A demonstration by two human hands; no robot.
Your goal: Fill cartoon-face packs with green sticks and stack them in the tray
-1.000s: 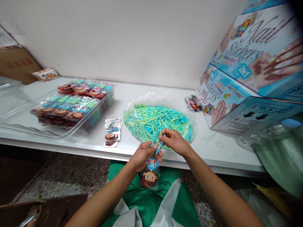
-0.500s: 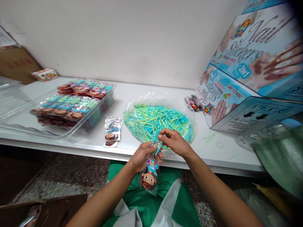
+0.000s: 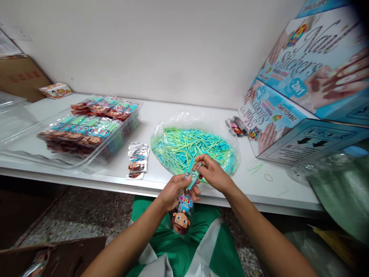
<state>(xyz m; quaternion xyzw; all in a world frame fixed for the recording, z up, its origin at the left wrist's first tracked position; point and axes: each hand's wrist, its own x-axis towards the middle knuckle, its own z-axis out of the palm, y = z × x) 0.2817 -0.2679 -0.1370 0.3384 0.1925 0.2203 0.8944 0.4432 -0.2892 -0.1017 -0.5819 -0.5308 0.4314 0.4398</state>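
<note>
My left hand [image 3: 175,189] grips the packet [image 3: 181,220] near its top, below the desk's front edge, so it hangs over my green trousers [image 3: 161,223]. My right hand [image 3: 212,174] pinches at the blue sticks [image 3: 190,166] just above; my fingers cover part of them, so I can't say how many there are. The packet shows one big-eyed cartoon face, with "Stick" partly readable above it.

Just beyond my hands lies one clear bag [image 3: 184,118], spread open on the white desk [image 3: 278,188] and heaped with green and blue sticks [image 3: 184,144], far too many to count. To its left is one small stack of flat packets [image 3: 137,157], then one clear tray [image 3: 90,163] with filled packets [image 3: 76,132] in two rows.

To the right, I count two big printed boxes, with the edge of a third above. The upper box [image 3: 311,63] reads "Nail Stickers", "PERMEN KERAS" and "2IN1"; the lower box [image 3: 271,115] carries "Nail Stickers" and "20BAGX30PCS" and has two black arrows on its side. A few small dark packets [image 3: 237,127] sit beside it.

At the far left are one small carton [image 3: 56,91] and one brown cardboard box [image 3: 21,79]. A plain pale wall [image 3: 173,57] rises behind the desk, and the floor [image 3: 95,207] is speckled.
</note>
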